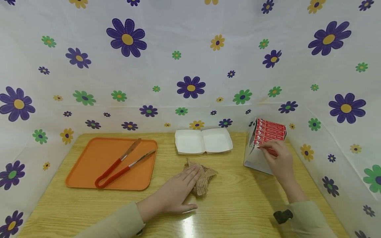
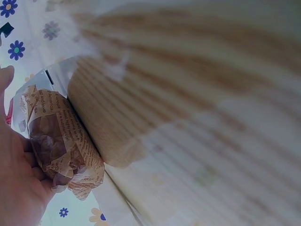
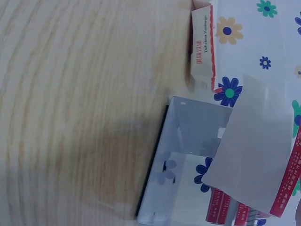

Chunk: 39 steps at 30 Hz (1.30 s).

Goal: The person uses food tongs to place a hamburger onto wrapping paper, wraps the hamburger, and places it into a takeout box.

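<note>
My left hand (image 1: 176,191) lies with straight fingers on a small bundle wrapped in brown newsprint-pattern paper (image 1: 203,181). In the left wrist view the fingers touch one side of this crumpled wrapped bundle (image 2: 84,160); its contents are hidden. Over at the right, my right hand (image 1: 279,160) pinches a red printed label (image 1: 271,151) at the front of a metal label dispenser (image 1: 258,161). Rows of red labels (image 1: 271,129) cover the top of its roll. The right wrist view shows a pale strip (image 3: 256,146) coming off the dispenser, with a red label at its edge.
An open white burger box (image 1: 190,141) stands at the back middle. On the left, red-handled tongs (image 1: 114,165) lie spread on an orange tray (image 1: 86,165). A flower-patterned sheet (image 1: 160,43) surrounds the wooden table (image 1: 232,205) at the back and sides.
</note>
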Each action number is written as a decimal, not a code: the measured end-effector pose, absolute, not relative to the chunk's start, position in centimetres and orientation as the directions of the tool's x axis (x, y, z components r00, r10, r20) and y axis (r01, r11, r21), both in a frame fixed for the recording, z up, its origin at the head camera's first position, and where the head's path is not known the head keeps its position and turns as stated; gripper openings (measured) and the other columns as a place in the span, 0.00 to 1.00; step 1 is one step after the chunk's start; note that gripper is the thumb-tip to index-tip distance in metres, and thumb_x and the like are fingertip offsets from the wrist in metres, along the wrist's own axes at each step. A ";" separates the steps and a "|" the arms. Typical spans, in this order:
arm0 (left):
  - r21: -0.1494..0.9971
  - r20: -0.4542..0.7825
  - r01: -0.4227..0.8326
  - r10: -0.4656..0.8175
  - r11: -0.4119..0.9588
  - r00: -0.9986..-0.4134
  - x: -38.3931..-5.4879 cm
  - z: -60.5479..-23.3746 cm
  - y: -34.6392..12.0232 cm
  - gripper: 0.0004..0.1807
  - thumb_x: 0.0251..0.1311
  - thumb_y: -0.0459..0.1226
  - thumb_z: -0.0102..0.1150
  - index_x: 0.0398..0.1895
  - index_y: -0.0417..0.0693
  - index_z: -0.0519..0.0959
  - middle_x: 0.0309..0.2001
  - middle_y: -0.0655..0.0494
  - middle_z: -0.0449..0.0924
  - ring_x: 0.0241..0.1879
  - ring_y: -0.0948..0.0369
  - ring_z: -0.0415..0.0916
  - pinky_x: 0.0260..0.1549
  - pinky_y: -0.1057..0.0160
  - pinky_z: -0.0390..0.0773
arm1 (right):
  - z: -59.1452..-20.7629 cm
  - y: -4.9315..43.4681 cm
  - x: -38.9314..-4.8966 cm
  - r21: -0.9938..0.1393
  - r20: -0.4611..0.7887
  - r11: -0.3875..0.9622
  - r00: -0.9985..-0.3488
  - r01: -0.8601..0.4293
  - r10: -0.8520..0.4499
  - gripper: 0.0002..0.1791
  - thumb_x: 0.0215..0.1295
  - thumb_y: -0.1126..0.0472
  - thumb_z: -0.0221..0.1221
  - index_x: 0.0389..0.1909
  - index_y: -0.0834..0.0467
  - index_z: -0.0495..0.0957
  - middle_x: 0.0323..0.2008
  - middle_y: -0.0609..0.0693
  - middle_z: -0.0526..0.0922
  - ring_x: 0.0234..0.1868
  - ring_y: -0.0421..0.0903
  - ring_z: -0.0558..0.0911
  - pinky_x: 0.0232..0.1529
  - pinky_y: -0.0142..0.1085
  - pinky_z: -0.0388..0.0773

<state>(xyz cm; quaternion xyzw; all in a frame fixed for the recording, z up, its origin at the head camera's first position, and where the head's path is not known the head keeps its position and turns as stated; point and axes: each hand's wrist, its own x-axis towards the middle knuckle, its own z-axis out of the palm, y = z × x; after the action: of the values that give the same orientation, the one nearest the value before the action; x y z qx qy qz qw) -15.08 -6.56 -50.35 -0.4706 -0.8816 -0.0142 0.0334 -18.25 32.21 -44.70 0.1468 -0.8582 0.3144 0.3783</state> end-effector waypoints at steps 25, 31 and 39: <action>-0.010 0.081 0.834 0.832 0.551 -0.549 -14.9 -50.0 -6.7 0.59 0.70 0.71 0.49 0.85 0.36 0.50 0.86 0.39 0.48 0.86 0.47 0.49 0.83 0.54 0.58 | -44.3 23.7 -20.4 -0.818 0.367 0.359 -0.888 -0.450 -0.277 0.08 0.70 0.77 0.62 0.46 0.67 0.86 0.44 0.63 0.86 0.45 0.29 0.82 0.49 0.22 0.82; -0.024 0.094 0.842 0.840 0.539 -0.535 -14.9 -50.0 -6.7 0.59 0.70 0.71 0.49 0.85 0.36 0.51 0.85 0.38 0.50 0.85 0.47 0.50 0.83 0.54 0.58 | -44.9 21.8 -21.5 -0.866 0.224 0.339 -0.892 -0.367 -0.392 0.08 0.72 0.74 0.62 0.47 0.68 0.86 0.44 0.65 0.88 0.42 0.32 0.84 0.46 0.25 0.84; -0.031 0.112 0.845 0.842 0.534 -0.527 -15.0 -50.1 -6.7 0.59 0.68 0.71 0.52 0.84 0.35 0.53 0.85 0.37 0.52 0.85 0.46 0.52 0.83 0.53 0.60 | -45.5 19.1 -22.9 -0.871 0.051 0.403 -0.867 -0.281 -0.495 0.08 0.72 0.69 0.65 0.49 0.64 0.88 0.44 0.61 0.90 0.41 0.37 0.85 0.46 0.26 0.83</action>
<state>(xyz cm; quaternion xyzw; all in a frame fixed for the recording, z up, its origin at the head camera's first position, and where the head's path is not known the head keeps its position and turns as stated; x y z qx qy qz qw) -14.96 -6.72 -50.09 -0.4828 -0.8738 -0.0137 0.0566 -22.85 19.14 -45.53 0.2336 -0.8304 0.4940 -0.1083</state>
